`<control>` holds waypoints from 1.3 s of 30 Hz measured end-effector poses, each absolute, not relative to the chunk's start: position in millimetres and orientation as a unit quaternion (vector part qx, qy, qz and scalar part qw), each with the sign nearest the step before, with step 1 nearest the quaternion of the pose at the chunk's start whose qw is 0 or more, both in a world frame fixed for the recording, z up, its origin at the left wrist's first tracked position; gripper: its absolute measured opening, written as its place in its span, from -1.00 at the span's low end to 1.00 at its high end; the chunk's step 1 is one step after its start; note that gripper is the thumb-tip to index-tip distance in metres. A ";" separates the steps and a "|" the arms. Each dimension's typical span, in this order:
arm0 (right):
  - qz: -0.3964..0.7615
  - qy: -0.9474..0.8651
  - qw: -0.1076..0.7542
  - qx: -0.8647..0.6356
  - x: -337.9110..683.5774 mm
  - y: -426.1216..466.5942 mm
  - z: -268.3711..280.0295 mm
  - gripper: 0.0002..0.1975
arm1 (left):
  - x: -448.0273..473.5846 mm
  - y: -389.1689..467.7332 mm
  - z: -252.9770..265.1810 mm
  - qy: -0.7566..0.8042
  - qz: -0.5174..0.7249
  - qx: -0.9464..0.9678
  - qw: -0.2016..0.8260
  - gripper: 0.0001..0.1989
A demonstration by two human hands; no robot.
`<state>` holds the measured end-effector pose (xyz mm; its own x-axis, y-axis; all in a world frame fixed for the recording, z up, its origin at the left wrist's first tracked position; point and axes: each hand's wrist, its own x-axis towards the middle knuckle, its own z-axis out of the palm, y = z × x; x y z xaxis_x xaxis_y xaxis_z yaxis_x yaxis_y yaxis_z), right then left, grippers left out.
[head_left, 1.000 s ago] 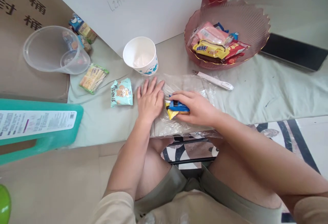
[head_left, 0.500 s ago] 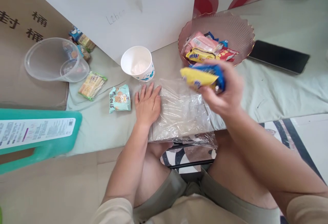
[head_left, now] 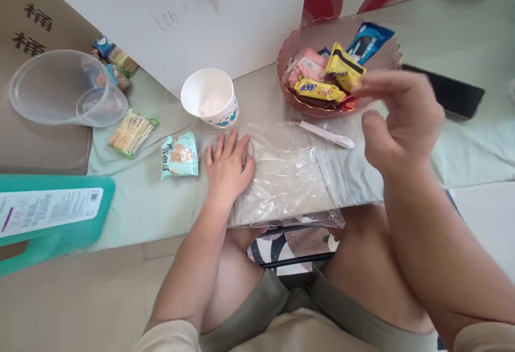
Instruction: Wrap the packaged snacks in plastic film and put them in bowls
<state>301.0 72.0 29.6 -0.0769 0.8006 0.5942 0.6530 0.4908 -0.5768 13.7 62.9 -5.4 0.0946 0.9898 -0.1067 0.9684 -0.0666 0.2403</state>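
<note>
My left hand point(head_left: 230, 168) lies flat with fingers spread on the left edge of a clear plastic bag point(head_left: 285, 180) on the cloth. My right hand point(head_left: 406, 121) is raised just right of the pink ribbed bowl point(head_left: 295, 49), thumb and fingers apart, nothing between them. In the bowl lie a blue snack packet point(head_left: 369, 41), a yellow snack packet point(head_left: 344, 68), another yellow packet point(head_left: 319, 90) and a pink packet point(head_left: 309, 66). A thin, pale pen-like tool point(head_left: 326, 134) rests across the bag's upper right. Left of my left hand is a mint-green snack packet point(head_left: 179, 156).
A white paper cup point(head_left: 211, 97) stands behind my left hand. Further left are a cracker packet point(head_left: 132, 132), a clear plastic tub point(head_left: 60, 89) and a green jug point(head_left: 56, 212). White boxes point(head_left: 181, 19) line the back. A black phone point(head_left: 454, 92) lies right of the bowl.
My right hand has let go of the yellow and blue packets, which now lie in the bowl, and has moved right. The pale tool has come into sight. My left hand stays on the bag.
</note>
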 end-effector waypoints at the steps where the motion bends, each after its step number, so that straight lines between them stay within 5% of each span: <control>1: 0.099 -0.756 0.443 -0.472 298.6 66.6 31.3 -0.55 | 14.4 62.5 -5.7 0.672 0.044 0.728 0.125 -0.43; 6: 0.167 -0.873 0.248 -0.387 297.1 44.6 26.6 -0.52 | 8.2 63.7 -12.2 0.647 0.103 0.742 0.144 -0.39; 16: 0.071 -0.890 0.111 -0.436 301.6 -48.2 -16.9 -0.50 | -6.5 70.8 -35.9 0.616 0.179 0.751 0.156 -0.34; 20: 0.113 -0.881 0.205 -0.410 287.3 -42.4 -16.5 -0.91 | 0.3 72.0 -29.1 0.585 0.253 0.759 0.132 -0.37; 24: 0.240 -0.810 0.335 -0.418 290.0 -40.0 -6.7 -0.93 | -15.9 75.0 -15.9 0.545 0.359 0.745 0.139 -0.64; 28: 0.334 -0.680 0.440 -0.481 293.9 -47.9 -4.6 -0.89 | -49.7 67.5 -3.3 0.455 0.395 0.732 0.319 -0.85; 30: 0.375 -0.601 0.493 -0.505 292.8 -48.1 -9.5 -0.87 | -59.7 55.8 1.2 0.419 0.307 0.772 0.367 -0.76; 34: 0.415 -0.438 0.604 -0.521 288.6 -37.2 -18.2 -0.85 | -60.9 31.2 5.6 0.468 0.092 0.836 0.272 -0.44; 39: 0.405 -0.371 0.614 -0.566 286.4 -25.7 -11.5 -0.89 | -55.4 22.0 15.7 0.501 0.025 0.840 0.205 -0.25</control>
<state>286.4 -25.7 -11.5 0.3965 0.9180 -0.0033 -0.0780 0.0301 -0.9965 -55.4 22.0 15.7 0.4962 0.8528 -0.1629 0.8320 -0.4135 0.3699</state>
